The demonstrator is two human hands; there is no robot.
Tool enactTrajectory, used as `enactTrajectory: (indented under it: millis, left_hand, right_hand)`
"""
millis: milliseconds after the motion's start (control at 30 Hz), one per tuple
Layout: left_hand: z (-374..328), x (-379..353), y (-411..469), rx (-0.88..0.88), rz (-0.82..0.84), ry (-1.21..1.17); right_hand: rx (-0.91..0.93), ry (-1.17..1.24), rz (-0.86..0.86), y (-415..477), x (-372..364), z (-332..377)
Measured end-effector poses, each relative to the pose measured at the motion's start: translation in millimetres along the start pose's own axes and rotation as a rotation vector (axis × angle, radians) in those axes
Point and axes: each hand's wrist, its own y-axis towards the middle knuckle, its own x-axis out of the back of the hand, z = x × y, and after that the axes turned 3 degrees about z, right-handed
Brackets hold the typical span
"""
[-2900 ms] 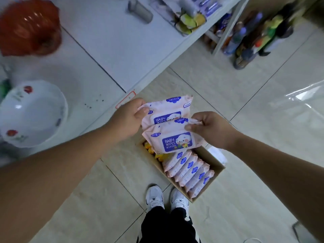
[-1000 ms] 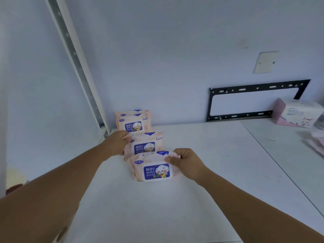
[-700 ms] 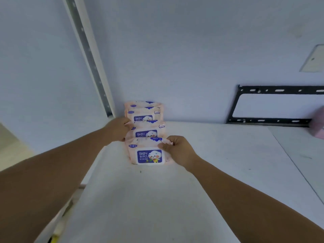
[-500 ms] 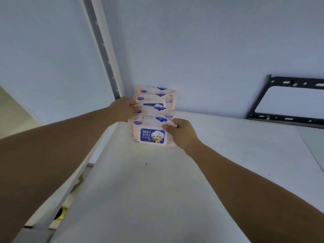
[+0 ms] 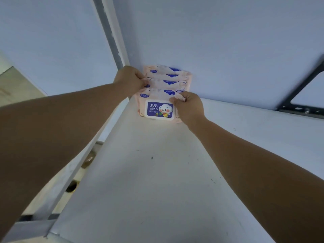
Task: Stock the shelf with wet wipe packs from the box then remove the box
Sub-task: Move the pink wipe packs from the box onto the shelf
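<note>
Right hand (image 5: 190, 108) pinching top-right corner of front baby wipes pack (image 5: 158, 109), standing it upright on white shelf (image 5: 157, 181). Left hand (image 5: 130, 81) gripping left edge of pack behind (image 5: 168, 82), row backing onto wall (image 5: 228, 50) beyond fingers. Stocking step underway. Next, probably: releasing gently so row is staying up, then reaching for box, out of view.

The right hand (image 5: 190, 109) pinched the front pack (image 5: 157, 109) by its top corner; just behind that grip, the left hand (image 5: 129, 80) held the next pack (image 5: 157, 84).
</note>
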Motion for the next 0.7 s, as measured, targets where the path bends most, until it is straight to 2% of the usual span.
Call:
enactTrajectory:
  millis: [233, 367, 533, 700]
  left_hand:
    - [0.6, 10.5, -17.6, -0.037, 0.076, 0.074]
    - [3.2, 18.2, -35.1, -0.169, 0.038, 0.162]
    - [-8.6, 17.7, -70.9, -0.356, 0.168, 0.168]
    - [-15.2, 11.4, -110.4, -0.471, 0.261, 0.153]
  right_hand:
    - [-0.026, -0.064, 0.038, -3.3, 14.0, 10.1]
    - [-0.011, -0.143, 0.032, -20.8, 26.0, 16.2]
    - [-0.014, -0.249, -0.059, -55.4, 47.4, 18.3]
    - [0.016, -0.295, -0.127, -105.4, 72.3, 14.2]
